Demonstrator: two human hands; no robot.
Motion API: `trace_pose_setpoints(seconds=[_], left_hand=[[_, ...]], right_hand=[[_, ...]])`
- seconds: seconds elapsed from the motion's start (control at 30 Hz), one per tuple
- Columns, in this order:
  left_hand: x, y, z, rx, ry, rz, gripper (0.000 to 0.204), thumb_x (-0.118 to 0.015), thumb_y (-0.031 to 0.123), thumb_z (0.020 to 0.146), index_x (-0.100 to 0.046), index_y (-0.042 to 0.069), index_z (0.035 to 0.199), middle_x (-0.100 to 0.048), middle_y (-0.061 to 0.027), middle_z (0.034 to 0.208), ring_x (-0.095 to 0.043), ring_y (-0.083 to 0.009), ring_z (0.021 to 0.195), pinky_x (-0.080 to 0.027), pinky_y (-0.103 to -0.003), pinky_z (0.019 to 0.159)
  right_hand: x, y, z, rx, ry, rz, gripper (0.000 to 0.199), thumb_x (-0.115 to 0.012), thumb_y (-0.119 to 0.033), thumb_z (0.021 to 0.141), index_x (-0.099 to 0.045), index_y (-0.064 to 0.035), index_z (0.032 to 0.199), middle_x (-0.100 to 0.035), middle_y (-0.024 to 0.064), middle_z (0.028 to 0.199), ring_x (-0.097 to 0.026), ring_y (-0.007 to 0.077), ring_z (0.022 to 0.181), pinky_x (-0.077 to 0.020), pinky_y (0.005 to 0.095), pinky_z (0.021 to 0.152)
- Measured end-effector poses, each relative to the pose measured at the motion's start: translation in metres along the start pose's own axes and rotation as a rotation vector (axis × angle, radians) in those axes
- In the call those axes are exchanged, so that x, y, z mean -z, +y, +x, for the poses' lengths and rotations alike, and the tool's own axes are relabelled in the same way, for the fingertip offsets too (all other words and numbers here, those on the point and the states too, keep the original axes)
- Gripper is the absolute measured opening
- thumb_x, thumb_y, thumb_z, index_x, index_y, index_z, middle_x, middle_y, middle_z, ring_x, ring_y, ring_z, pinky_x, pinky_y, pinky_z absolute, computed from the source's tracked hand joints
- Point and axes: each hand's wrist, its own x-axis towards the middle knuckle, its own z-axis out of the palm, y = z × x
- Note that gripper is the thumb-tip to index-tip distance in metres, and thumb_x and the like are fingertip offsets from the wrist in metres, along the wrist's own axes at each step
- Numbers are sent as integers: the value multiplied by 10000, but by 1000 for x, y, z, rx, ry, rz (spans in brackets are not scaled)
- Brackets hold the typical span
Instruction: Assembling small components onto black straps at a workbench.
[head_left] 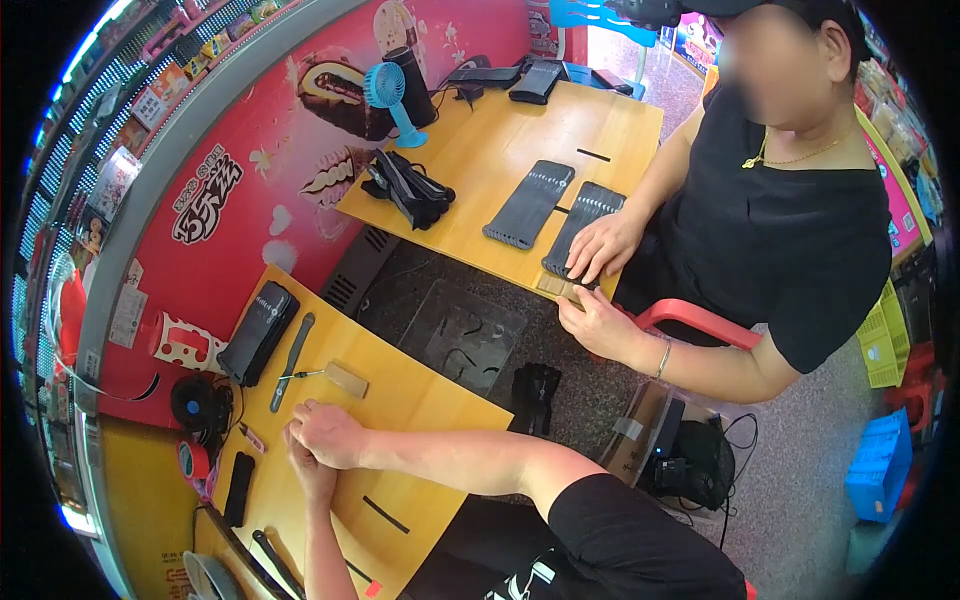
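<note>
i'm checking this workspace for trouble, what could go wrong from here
The right hand is close to the tan block, so a careless sweep might knock it. The stack of flat black strips sits near the wall-side edge of the yellow table and could slide off if bumped.

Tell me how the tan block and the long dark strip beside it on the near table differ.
The tan block is light-coloured; the dark strip is nearly black. The tan block is short and rectangular, while the dark strip is long and slender. Both lie on the near table.
</note>
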Motion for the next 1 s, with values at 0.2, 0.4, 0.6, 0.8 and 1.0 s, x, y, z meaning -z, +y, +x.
trace_pose_setpoints(seconds=[0.2,0.4,0.6,0.8,1.0], left_hand=[[0,-1,1,-21,-12,-3,161,-651,69,775,-612,17,922,-599,-113,945,-540,-277,950,-451,-380,808],[0,0,1,0,-13,0,165,-651,70,780,-606,2,924,-583,-132,974,-544,-288,955,-452,-384,811],[1,-1,0,45,-9,-19,179,-651,78,781,-608,-1,935,-586,-136,992,-548,-294,990,-452,-385,831],[0,-5,0,37,9,-16,195,-652,86,781,-627,-2,953,-600,-135,990,-540,-298,1007,-450,-384,842],[5,-7,1,-65,-52,59,224,-635,86,824,-603,19,1035,-584,-102,1011,-576,-237,979,-461,-365,833]], right_hand=[[0,1,0,2,7,-36,146,-617,-118,700,-626,4,779,-590,152,886,-596,317,878,-515,408,702],[3,-1,-1,23,41,-18,155,-643,-125,672,-628,-3,767,-589,153,875,-592,315,865,-511,407,694],[2,-1,0,15,12,-8,156,-645,-119,670,-626,-2,770,-592,153,888,-590,317,865,-508,403,696],[1,0,-1,14,15,-22,141,-627,-106,694,-617,3,782,-590,153,890,-585,319,877,-500,397,709],[0,3,1,25,41,-5,122,-638,-109,697,-602,-9,758,-583,144,857,-584,321,853,-489,408,686]])
